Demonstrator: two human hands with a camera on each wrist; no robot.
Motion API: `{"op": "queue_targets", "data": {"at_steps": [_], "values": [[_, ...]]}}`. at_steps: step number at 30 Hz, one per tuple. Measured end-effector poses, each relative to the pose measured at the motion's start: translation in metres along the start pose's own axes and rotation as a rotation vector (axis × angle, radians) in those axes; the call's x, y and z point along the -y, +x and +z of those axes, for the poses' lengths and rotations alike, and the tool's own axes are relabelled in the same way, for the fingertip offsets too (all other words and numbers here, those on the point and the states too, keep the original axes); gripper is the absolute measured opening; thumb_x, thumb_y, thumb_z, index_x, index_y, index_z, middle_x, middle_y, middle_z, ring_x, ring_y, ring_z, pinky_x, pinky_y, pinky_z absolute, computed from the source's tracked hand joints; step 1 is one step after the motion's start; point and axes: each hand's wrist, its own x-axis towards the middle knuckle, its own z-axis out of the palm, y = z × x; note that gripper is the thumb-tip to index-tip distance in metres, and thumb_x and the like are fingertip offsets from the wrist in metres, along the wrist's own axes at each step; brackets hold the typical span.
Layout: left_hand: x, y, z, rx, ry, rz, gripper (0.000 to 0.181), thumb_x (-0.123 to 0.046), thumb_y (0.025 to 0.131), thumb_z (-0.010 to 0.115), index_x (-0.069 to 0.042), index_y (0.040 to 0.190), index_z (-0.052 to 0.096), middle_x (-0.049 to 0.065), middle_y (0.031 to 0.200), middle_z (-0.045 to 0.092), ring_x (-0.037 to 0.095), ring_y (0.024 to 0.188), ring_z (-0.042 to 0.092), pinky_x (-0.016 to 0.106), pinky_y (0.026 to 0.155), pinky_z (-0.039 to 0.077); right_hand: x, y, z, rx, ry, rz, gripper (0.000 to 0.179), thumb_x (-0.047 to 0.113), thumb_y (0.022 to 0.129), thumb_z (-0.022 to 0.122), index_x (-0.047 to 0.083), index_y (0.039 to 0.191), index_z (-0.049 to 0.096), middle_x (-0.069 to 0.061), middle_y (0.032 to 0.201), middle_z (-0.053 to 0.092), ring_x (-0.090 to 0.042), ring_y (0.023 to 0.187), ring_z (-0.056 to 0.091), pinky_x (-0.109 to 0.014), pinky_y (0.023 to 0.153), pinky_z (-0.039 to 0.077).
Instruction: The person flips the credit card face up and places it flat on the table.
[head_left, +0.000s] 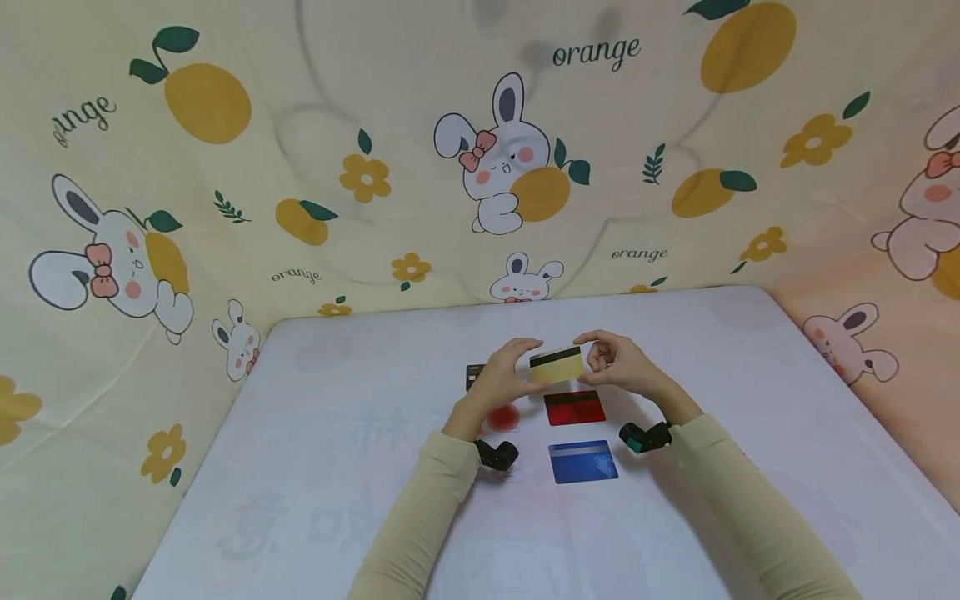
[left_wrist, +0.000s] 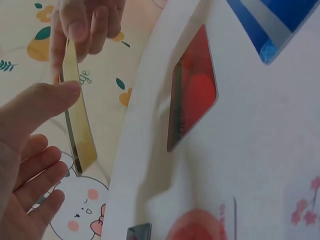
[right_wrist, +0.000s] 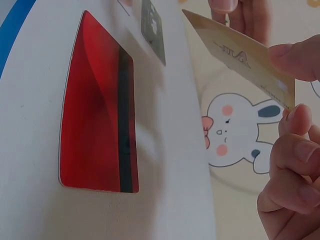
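A gold card [head_left: 556,366] with a dark stripe is held above the table between both hands. My left hand [head_left: 501,377] pinches its left end, with the thumb [left_wrist: 65,95] across the card. At the other end my right hand [head_left: 621,364] pinches it between thumb and index finger, the remaining fingers curled. In the right wrist view, the face of the gold card [right_wrist: 240,55] shows printed lettering. Below it on the table lies a red card [head_left: 574,408] with a dark stripe. A blue card [head_left: 583,462] lies closer to me.
Partly behind the left hand lies a dark card [head_left: 473,376]. A pale card with a red circle [head_left: 503,417] is beside the left wrist, partly covered. Black wrist cameras [head_left: 647,437] sit on both wrists. A printed cloth wall [head_left: 420,108] rises behind the white table [head_left: 337,400].
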Motion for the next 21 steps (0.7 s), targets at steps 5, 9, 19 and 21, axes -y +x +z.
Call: {"op": "queue_targets", "data": {"at_steps": [5,9,19,21], "values": [[-0.006,0.001,0.003,0.004,0.004,0.032,0.067,-0.022,0.078,0.080,-0.005,0.136,0.051,0.009,0.140,0.055,0.024,0.133,0.050,0.038,0.113,0.041,0.001,0.000,0.002,-0.001,-0.020,-0.008,0.056,-0.003,0.073,0.076,-0.005,0.123,0.052,-0.001,0.072,0.049,-0.006,0.063,0.045,-0.019,0.055,0.042],[-0.010,0.002,0.005,0.003,0.003,0.078,0.065,-0.021,0.078,0.080,-0.003,0.135,0.052,0.011,0.138,0.056,0.024,0.131,0.052,0.036,0.111,0.043,0.004,-0.001,0.005,0.006,-0.042,-0.005,0.056,-0.001,0.073,0.077,-0.004,0.123,0.052,-0.003,0.073,0.049,-0.006,0.062,0.045,-0.020,0.055,0.041],[-0.019,0.003,0.007,0.032,0.019,0.124,0.061,-0.021,0.081,0.077,-0.003,0.134,0.053,0.012,0.136,0.058,0.023,0.124,0.057,0.033,0.105,0.047,0.003,-0.002,0.011,0.008,-0.063,-0.056,0.053,0.000,0.071,0.077,-0.005,0.118,0.054,-0.002,0.071,0.050,-0.004,0.060,0.045,-0.020,0.055,0.041],[-0.019,0.003,0.007,0.032,0.021,0.130,0.060,-0.020,0.081,0.077,-0.003,0.133,0.054,0.012,0.135,0.059,0.023,0.123,0.057,0.033,0.105,0.048,0.004,-0.002,0.012,0.008,-0.067,-0.060,0.053,0.001,0.071,0.077,-0.005,0.118,0.054,-0.003,0.072,0.050,-0.004,0.060,0.045,-0.020,0.055,0.041]]}}
